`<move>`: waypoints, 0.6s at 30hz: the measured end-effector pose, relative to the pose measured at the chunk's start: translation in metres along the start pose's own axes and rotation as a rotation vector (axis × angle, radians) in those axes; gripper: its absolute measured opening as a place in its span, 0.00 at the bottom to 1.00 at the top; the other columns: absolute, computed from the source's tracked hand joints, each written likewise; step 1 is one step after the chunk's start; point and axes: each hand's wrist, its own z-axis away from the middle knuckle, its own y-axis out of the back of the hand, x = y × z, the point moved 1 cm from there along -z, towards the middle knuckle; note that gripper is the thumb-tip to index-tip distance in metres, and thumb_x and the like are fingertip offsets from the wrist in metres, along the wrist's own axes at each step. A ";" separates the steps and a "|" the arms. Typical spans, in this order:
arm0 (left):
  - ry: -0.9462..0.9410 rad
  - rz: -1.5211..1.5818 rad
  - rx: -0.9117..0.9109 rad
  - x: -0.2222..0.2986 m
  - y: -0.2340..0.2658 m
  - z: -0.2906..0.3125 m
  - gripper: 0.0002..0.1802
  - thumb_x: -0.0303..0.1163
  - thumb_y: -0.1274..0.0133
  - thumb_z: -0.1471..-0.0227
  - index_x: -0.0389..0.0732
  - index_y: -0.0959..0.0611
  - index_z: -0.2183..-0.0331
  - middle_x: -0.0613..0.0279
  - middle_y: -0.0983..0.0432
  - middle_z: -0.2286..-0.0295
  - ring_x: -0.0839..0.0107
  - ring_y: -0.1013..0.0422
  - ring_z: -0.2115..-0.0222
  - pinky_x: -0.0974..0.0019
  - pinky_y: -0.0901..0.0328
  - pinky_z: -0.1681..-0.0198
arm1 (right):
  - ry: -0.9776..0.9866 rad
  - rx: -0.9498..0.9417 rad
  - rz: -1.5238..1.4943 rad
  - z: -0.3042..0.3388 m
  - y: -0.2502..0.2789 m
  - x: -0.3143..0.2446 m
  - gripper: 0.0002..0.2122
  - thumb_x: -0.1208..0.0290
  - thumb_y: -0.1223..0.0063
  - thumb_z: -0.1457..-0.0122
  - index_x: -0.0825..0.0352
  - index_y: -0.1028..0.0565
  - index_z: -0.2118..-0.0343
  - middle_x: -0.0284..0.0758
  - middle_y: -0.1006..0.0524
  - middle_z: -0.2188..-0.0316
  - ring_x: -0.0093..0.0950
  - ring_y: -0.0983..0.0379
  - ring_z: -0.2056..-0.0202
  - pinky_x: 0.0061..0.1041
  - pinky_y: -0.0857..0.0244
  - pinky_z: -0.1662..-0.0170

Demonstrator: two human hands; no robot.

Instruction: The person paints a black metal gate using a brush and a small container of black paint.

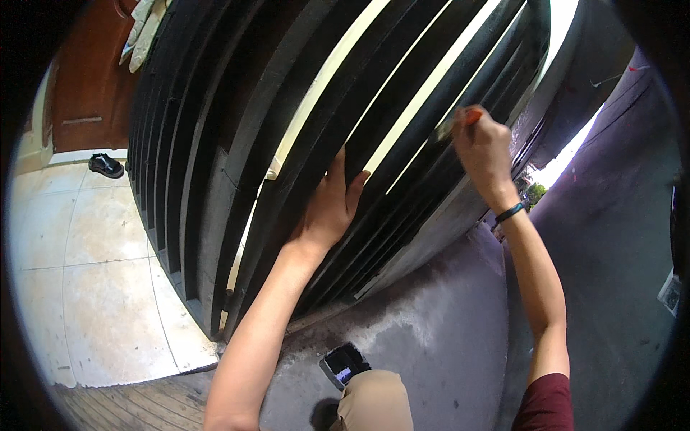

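Note:
A tall black slatted metal gate [237, 129] fills the middle of the head view, with bright gaps between its bars. My left hand [327, 208] is closed around one slat near the centre, thumb along its right side and some fingertips hidden. Up and to the right, my right hand [483, 147] grips a paintbrush [471, 116] with an orange handle. Its pale head is blurred and lies against or close to a dark slat; contact is hard to tell. A dark wristband [509, 212] circles my right wrist. Below, a black tray [332, 369] with dark contents sits beside my knee [375, 402].
Left of the gate lies a pale tiled floor [108, 287] with a black shoe [106, 165] near a brown wooden door [93, 79]. Grey concrete [453, 323] runs under the gate, and a grey wall [604, 237] rises on the right. Wooden-looking flooring [129, 402] shows lower left.

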 end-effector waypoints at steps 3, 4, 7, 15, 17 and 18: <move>-0.012 0.056 0.011 -0.001 -0.001 0.001 0.33 0.42 0.51 0.25 0.33 0.38 0.31 0.26 0.30 0.40 0.31 0.31 0.37 0.41 0.32 0.36 | 0.235 0.007 0.172 0.002 0.005 -0.010 0.08 0.71 0.42 0.30 0.68 0.23 0.67 0.43 0.22 0.78 0.39 0.19 0.76 0.34 0.25 0.72; -0.031 0.052 0.028 -0.001 -0.001 0.000 0.33 0.42 0.50 0.25 0.32 0.38 0.31 0.27 0.30 0.40 0.31 0.31 0.37 0.41 0.32 0.36 | 0.307 -0.005 0.222 0.009 0.005 -0.018 0.06 0.73 0.42 0.32 0.67 0.23 0.67 0.41 0.22 0.77 0.38 0.19 0.76 0.33 0.24 0.71; -0.049 -0.011 0.036 0.000 0.000 -0.001 0.33 0.42 0.51 0.25 0.32 0.37 0.31 0.27 0.31 0.39 0.32 0.32 0.36 0.42 0.34 0.34 | 0.493 -0.475 0.264 0.052 -0.012 -0.052 0.05 0.77 0.37 0.39 0.66 0.23 0.66 0.40 0.23 0.76 0.36 0.18 0.73 0.35 0.22 0.69; -0.013 -0.075 0.000 0.002 0.004 0.000 0.33 0.41 0.50 0.25 0.30 0.35 0.32 0.29 0.30 0.38 0.35 0.33 0.35 0.44 0.36 0.31 | 0.281 -0.150 0.136 0.006 0.016 -0.014 0.05 0.74 0.40 0.30 0.68 0.21 0.65 0.40 0.21 0.78 0.37 0.19 0.77 0.32 0.26 0.74; -0.018 -0.091 0.001 0.002 0.003 0.000 0.32 0.41 0.49 0.25 0.30 0.35 0.32 0.30 0.30 0.38 0.36 0.33 0.34 0.44 0.36 0.31 | 0.556 -0.280 0.255 0.023 0.011 -0.023 0.04 0.77 0.39 0.37 0.67 0.22 0.62 0.39 0.22 0.73 0.35 0.18 0.70 0.31 0.22 0.69; -0.025 -0.078 0.004 0.001 0.003 0.000 0.32 0.40 0.49 0.25 0.30 0.35 0.32 0.30 0.30 0.38 0.36 0.33 0.34 0.44 0.36 0.31 | 0.510 -0.544 0.382 0.045 0.001 -0.035 0.10 0.78 0.38 0.43 0.66 0.22 0.59 0.39 0.22 0.69 0.37 0.18 0.65 0.32 0.21 0.64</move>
